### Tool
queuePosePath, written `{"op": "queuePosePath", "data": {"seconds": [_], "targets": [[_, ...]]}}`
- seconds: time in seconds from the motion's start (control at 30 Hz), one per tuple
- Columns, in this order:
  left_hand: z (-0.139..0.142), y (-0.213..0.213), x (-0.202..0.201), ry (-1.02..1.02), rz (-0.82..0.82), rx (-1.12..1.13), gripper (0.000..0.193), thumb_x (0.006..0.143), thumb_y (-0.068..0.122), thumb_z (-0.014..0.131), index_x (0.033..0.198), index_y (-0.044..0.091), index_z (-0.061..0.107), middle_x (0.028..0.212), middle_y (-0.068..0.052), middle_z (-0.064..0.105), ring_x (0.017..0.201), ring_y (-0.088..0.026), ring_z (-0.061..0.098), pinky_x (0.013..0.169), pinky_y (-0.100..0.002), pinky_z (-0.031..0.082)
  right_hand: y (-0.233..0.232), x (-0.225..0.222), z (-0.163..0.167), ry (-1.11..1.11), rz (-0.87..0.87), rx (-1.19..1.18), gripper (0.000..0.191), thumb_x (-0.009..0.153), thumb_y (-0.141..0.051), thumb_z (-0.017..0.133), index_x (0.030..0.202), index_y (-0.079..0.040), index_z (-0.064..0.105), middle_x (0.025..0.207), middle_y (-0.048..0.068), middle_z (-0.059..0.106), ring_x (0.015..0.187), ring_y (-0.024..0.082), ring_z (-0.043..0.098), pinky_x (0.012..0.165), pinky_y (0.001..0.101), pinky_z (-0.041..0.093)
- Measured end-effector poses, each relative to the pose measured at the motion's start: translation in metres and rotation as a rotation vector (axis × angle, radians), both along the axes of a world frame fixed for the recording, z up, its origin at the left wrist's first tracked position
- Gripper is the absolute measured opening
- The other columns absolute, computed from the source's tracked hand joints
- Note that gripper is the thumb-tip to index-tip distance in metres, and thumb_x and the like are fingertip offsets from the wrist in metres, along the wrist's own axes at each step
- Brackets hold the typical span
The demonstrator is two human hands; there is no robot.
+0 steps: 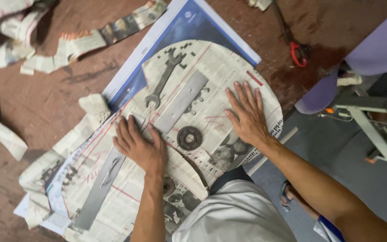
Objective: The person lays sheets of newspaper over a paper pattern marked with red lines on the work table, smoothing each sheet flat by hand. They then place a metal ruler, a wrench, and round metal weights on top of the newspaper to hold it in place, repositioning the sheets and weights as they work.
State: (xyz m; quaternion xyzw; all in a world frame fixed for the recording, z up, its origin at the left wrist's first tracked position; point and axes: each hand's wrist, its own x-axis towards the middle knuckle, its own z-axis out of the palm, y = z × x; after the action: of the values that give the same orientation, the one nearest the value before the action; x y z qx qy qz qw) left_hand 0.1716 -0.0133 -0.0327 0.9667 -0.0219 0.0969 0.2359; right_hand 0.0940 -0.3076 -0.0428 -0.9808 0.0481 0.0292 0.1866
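Left hand flat on a long grey metal strip across a round newspaper cutout. Right hand spread flat on the same cutout. Between the hands, a dark washer; above, a spanner. Red-handled scissors well apart on the brown bench.

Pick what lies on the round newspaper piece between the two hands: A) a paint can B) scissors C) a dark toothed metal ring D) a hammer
C: a dark toothed metal ring lies on the round newspaper piece, between the left hand and the right hand, both pressed flat on the paper.
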Motion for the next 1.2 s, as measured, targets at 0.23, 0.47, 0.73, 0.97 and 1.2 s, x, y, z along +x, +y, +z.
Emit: {"op": "queuePosePath", "data": {"seconds": [0.23,0.47,0.73,0.97,1.2], "targets": [[0.009,-0.001,0.000,0.025,-0.045,0.014,0.056,0.100,0.026,0.067,0.148,0.002,0.052,0.159,-0.019,0.044,0.148,-0.037,0.036,0.124,-0.056,0.021,-0.010,-0.004,0.000,-0.021,-0.095,0.050,0.074,0.105,-0.044,0.051,0.163,-0.006,0.026,0.170,0.019,0.017,0.158,0.038,0.010,0.126,0.0575,0.007],[0.021,0.004,0.011,0.029,-0.130,0.107,0.043,0.102,0.024,0.069,0.137,0.002,0.059,0.146,-0.018,0.053,0.136,-0.037,0.047,0.118,-0.055,0.029,-0.014,0.000,-0.003,-0.006,-0.171,0.005,0.075,0.106,-0.042,0.051,0.164,-0.002,0.024,0.172,0.019,0.017,0.159,0.038,0.009,0.125,0.0583,0.010],[0.008,-0.015,0.117,-0.055,-0.388,-0.116,0.041,0.096,0.010,0.073,0.134,-0.002,0.062,0.123,-0.022,0.064,0.115,-0.043,0.058,0.104,-0.050,0.046,-0.009,-0.002,-0.009,-0.049,-0.153,-0.029,0.072,0.108,-0.040,0.054,0.164,-0.002,0.029,0.173,0.021,0.021,0.159,0.040,0.014,0.124,0.0612,0.015],[0.004,-0.031,0.181,0.122,-0.476,-0.167,0.048,0.072,0.011,0.086,0.115,0.003,0.066,0.114,-0.022,0.065,0.111,-0.043,0.060,0.094,-0.048,0.051,-0.003,0.000,-0.016,-0.023,-0.116,-0.052,0.067,0.112,-0.037,0.051,0.168,-0.009,0.029,0.175,0.023,0.019,0.161,0.041,0.011,0.127,0.0626,0.009],[-0.014,-0.041,0.205,0.280,-0.477,-0.233,0.041,0.068,0.005,0.083,0.106,0.004,0.066,0.097,-0.016,0.074,0.091,-0.035,0.073,0.082,-0.044,0.056,0.029,-0.023,-0.013,-0.021,0.058,0.038,0.066,0.110,-0.040,0.046,0.164,-0.007,0.028,0.172,0.023,0.018,0.161,0.040,0.010,0.129,0.0612,0.001]]}}
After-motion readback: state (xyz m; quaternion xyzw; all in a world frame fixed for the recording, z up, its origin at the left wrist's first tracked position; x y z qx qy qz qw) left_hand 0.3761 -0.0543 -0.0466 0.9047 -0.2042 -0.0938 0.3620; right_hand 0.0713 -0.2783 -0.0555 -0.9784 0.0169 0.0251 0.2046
